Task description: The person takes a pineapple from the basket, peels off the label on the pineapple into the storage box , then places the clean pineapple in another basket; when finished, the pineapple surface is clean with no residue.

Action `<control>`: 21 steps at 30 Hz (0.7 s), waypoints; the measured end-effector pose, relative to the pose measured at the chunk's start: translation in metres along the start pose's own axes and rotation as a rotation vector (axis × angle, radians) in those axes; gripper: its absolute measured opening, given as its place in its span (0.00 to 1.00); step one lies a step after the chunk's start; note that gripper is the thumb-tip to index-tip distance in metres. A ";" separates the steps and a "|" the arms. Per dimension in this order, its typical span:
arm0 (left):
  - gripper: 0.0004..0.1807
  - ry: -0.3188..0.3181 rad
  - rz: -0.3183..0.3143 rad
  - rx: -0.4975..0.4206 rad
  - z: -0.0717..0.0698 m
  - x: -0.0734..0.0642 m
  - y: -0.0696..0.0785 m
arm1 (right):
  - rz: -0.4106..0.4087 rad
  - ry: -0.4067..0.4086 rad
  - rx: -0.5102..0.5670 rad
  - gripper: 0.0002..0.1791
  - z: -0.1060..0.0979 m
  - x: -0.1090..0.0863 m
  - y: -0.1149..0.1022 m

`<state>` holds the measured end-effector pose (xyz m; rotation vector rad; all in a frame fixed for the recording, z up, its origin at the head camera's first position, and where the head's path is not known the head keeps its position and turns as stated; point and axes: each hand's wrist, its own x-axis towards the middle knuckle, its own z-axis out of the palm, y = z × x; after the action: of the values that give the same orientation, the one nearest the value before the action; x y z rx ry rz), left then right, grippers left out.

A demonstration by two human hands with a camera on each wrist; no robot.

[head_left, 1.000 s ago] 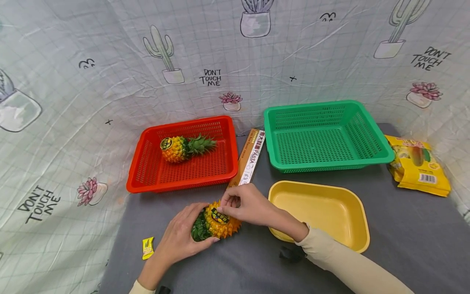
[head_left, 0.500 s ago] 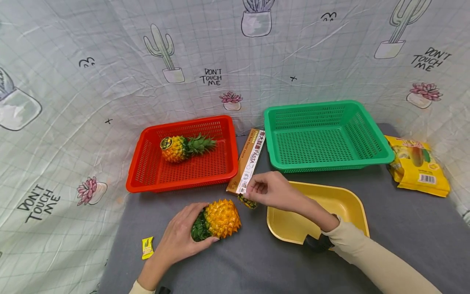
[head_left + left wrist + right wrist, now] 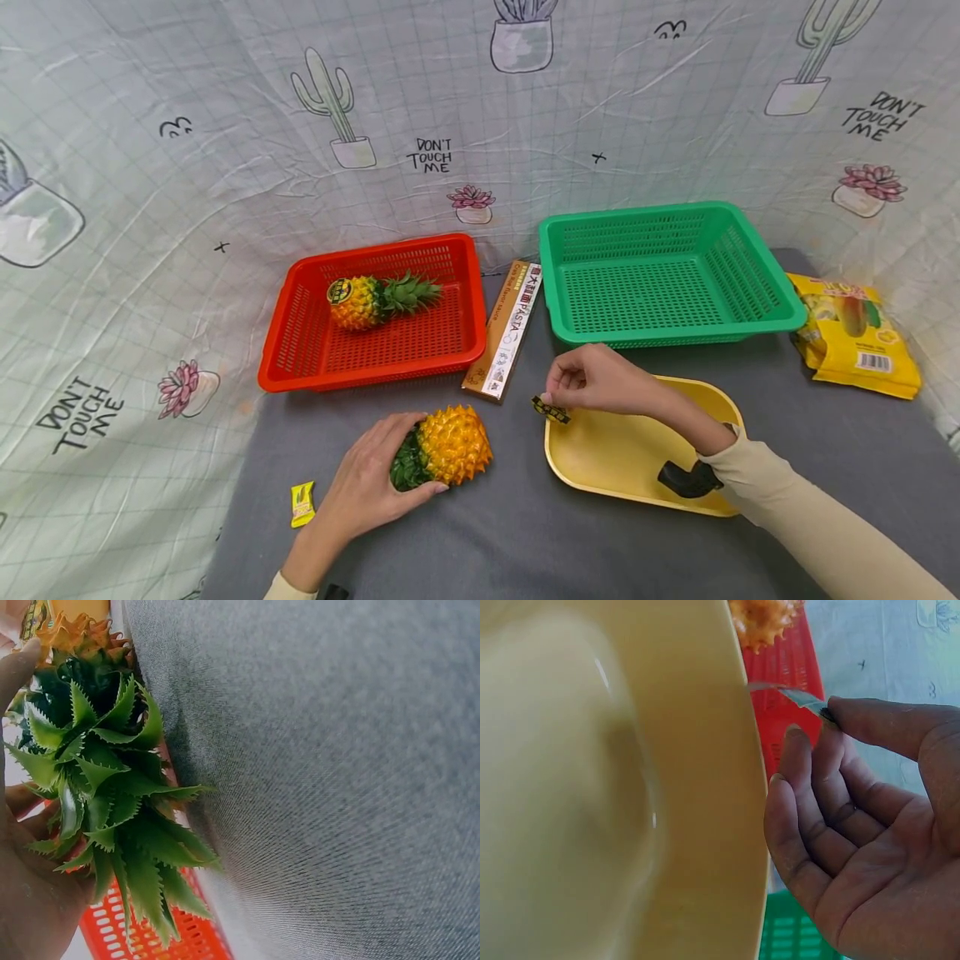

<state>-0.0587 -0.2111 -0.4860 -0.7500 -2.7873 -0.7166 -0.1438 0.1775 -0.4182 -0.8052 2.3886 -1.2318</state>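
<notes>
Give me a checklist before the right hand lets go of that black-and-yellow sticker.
1. Sticker pinched in right hand: ok, thumb and fingers hold it.
2. Sticker clear of the pineapple on the table: ok, visible gap.
3. Left hand steadying that pineapple: ok, gripping around its green end.
4. Sticker well inside the yellow tub: not ok, it shows at the left rim in the head view.
5. Pineapple's underside free of stickers: cannot tell, hidden.

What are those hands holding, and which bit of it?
The left hand grips the nearer pineapple round its leafy end; the right hand pinches the black-and-yellow label by one edge.
</notes>
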 end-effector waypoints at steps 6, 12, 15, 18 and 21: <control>0.48 0.001 -0.002 -0.004 0.000 0.000 0.000 | 0.002 -0.032 0.000 0.06 -0.005 -0.010 0.010; 0.48 0.004 -0.007 -0.008 0.000 0.000 0.000 | 0.021 -0.044 -0.024 0.06 -0.007 -0.017 0.019; 0.48 0.006 -0.008 -0.007 0.000 0.000 0.000 | 0.046 -0.064 -0.032 0.06 -0.002 -0.018 0.026; 0.48 0.003 -0.014 -0.005 0.001 0.000 0.000 | 0.060 -0.091 -0.039 0.07 0.002 -0.017 0.033; 0.49 -0.001 -0.019 -0.002 0.001 0.000 0.001 | 0.056 -0.088 -0.090 0.06 0.004 -0.016 0.039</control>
<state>-0.0583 -0.2103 -0.4868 -0.7251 -2.7985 -0.7234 -0.1415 0.2031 -0.4522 -0.7959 2.3925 -1.0515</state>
